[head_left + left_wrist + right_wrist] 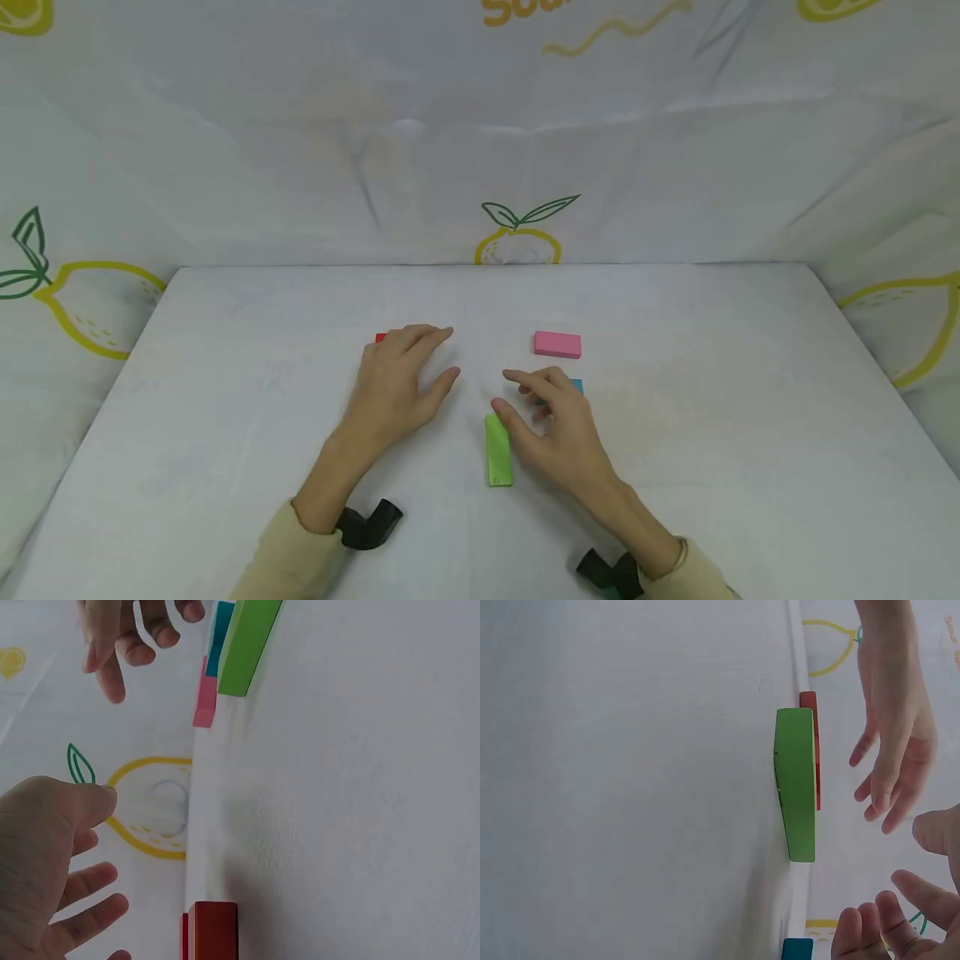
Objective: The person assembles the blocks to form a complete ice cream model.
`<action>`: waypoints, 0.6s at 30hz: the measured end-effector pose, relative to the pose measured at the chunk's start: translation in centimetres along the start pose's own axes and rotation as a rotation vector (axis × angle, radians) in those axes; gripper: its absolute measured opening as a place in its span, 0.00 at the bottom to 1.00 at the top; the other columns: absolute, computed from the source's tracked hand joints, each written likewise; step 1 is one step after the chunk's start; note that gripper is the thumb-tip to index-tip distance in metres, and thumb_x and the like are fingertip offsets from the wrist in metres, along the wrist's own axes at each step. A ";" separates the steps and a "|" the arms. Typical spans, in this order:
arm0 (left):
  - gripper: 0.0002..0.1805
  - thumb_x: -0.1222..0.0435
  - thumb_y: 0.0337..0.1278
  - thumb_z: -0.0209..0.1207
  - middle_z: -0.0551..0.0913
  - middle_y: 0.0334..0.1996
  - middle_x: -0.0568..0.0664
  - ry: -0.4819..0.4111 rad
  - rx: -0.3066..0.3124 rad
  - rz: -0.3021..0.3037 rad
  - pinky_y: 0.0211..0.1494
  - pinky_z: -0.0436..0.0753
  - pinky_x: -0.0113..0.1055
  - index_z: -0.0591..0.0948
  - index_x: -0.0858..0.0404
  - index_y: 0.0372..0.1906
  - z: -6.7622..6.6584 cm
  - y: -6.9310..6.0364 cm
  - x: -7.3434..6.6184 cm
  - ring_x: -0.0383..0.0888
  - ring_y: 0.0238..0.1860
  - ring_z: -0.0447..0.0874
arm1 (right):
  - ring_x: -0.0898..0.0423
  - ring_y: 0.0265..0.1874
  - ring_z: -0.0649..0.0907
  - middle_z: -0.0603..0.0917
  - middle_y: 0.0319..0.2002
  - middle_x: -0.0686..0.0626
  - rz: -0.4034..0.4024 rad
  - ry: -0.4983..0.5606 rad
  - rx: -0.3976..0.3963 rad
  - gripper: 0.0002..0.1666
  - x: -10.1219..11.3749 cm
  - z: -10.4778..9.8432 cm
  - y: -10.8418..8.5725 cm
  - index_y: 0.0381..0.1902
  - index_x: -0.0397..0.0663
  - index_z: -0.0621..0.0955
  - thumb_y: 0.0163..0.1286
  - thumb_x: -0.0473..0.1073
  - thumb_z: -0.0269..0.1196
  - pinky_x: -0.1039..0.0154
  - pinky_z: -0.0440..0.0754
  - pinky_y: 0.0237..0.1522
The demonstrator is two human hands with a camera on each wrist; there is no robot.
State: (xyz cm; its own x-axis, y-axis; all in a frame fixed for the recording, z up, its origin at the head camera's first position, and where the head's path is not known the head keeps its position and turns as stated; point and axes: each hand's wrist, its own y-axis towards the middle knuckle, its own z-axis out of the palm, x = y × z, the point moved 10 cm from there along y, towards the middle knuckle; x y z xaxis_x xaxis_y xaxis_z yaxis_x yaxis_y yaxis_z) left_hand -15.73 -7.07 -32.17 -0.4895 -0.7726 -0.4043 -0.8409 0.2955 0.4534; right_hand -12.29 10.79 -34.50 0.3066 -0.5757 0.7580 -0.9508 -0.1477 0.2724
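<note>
My left hand (397, 387) hovers over the left part of the table, fingers spread and holding nothing. Below it a red block (380, 337) is mostly hidden; in the left wrist view a red block (214, 931) shows with another red edge (184, 937) beside it. My right hand (558, 433) hangs with loosely bent fingers and grips nothing. It partly covers a blue block (577, 386). Close to its thumb lies a long green block (498, 454), pointing away from me. Beyond the right hand lies a pink block (557, 344).
The white tabletop (712, 433) ends at a white cloth backdrop (420, 167) with lemon prints behind and at both sides. Black wrist-worn pieces stick out at the left cuff (281, 554) and the right cuff (690, 575).
</note>
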 end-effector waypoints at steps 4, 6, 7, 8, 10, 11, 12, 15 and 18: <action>0.23 0.59 0.55 0.72 0.88 0.50 0.54 -0.034 -0.003 0.006 0.44 0.81 0.52 0.86 0.62 0.56 -0.1 0.3 0.9 0.52 0.44 0.86 | 0.57 0.35 0.82 0.83 0.37 0.46 0.019 0.038 -0.010 0.20 -0.6 0.0 0.1 0.53 0.42 0.87 0.63 0.41 0.73 0.67 0.83 0.35; 0.23 0.59 0.57 0.71 0.88 0.51 0.54 -0.064 0.025 -0.030 0.46 0.80 0.52 0.85 0.62 0.57 -0.1 0.5 1.8 0.53 0.45 0.86 | 0.57 0.34 0.81 0.82 0.35 0.47 0.033 0.053 -0.010 0.20 -0.9 0.1 0.1 0.53 0.43 0.87 0.62 0.41 0.74 0.68 0.83 0.34; 0.23 0.60 0.58 0.71 0.87 0.51 0.55 -0.083 0.040 -0.050 0.48 0.80 0.53 0.85 0.62 0.58 0.0 0.6 2.3 0.53 0.46 0.85 | 0.57 0.33 0.80 0.82 0.34 0.47 0.039 0.058 -0.008 0.20 -1.0 0.2 0.1 0.52 0.43 0.88 0.62 0.41 0.74 0.68 0.83 0.34; 0.23 0.60 0.58 0.70 0.87 0.52 0.56 -0.103 0.057 -0.071 0.50 0.80 0.54 0.85 0.63 0.59 0.0 0.6 2.8 0.53 0.47 0.85 | 0.56 0.33 0.80 0.82 0.33 0.47 0.045 0.065 -0.006 0.20 -1.2 0.2 0.1 0.52 0.43 0.88 0.62 0.40 0.74 0.68 0.82 0.34; 0.24 0.60 0.60 0.69 0.86 0.53 0.56 -0.138 0.092 -0.116 0.53 0.79 0.56 0.84 0.62 0.60 0.2 0.5 3.9 0.56 0.52 0.83 | 0.56 0.33 0.80 0.81 0.33 0.47 0.059 0.080 0.001 0.21 -1.4 0.4 0.0 0.52 0.42 0.88 0.61 0.40 0.75 0.68 0.83 0.34; 0.24 0.60 0.61 0.68 0.86 0.54 0.56 -0.156 0.108 -0.137 0.55 0.77 0.58 0.83 0.62 0.61 0.3 0.5 4.5 0.56 0.54 0.82 | 0.56 0.33 0.79 0.81 0.33 0.47 0.065 0.086 0.004 0.21 -1.5 0.4 0.0 0.52 0.42 0.88 0.60 0.39 0.75 0.68 0.83 0.34; 0.24 0.61 0.61 0.68 0.85 0.54 0.57 -0.173 0.121 -0.147 0.56 0.77 0.58 0.83 0.63 0.62 0.4 0.4 5.1 0.57 0.55 0.82 | 0.55 0.33 0.79 0.81 0.32 0.47 0.068 0.088 0.005 0.21 -1.6 0.5 0.0 0.52 0.41 0.88 0.60 0.39 0.76 0.68 0.83 0.33; 0.24 0.63 0.63 0.67 0.84 0.55 0.58 -0.199 0.149 -0.171 0.60 0.76 0.58 0.82 0.64 0.63 0.6 0.3 6.3 0.58 0.57 0.79 | 0.55 0.32 0.79 0.81 0.32 0.46 0.088 0.094 0.010 0.23 -2.0 0.5 0.0 0.52 0.41 0.87 0.58 0.38 0.76 0.68 0.82 0.33; 0.24 0.64 0.64 0.66 0.82 0.57 0.62 -0.204 0.169 -0.184 0.63 0.76 0.58 0.81 0.67 0.63 0.7 0.2 7.3 0.60 0.59 0.78 | 0.55 0.32 0.79 0.81 0.32 0.46 0.112 0.094 0.017 0.24 -2.5 0.6 -0.1 0.52 0.41 0.87 0.57 0.38 0.77 0.69 0.82 0.33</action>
State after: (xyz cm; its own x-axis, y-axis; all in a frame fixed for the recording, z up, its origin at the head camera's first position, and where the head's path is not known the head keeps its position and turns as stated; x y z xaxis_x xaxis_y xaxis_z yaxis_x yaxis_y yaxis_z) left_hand -19.67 -12.26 -35.55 -0.3475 -0.6980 -0.6262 -0.9377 0.2634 0.2267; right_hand -13.03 11.70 -36.76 0.2005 -0.5113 0.8357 -0.9797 -0.1004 0.1736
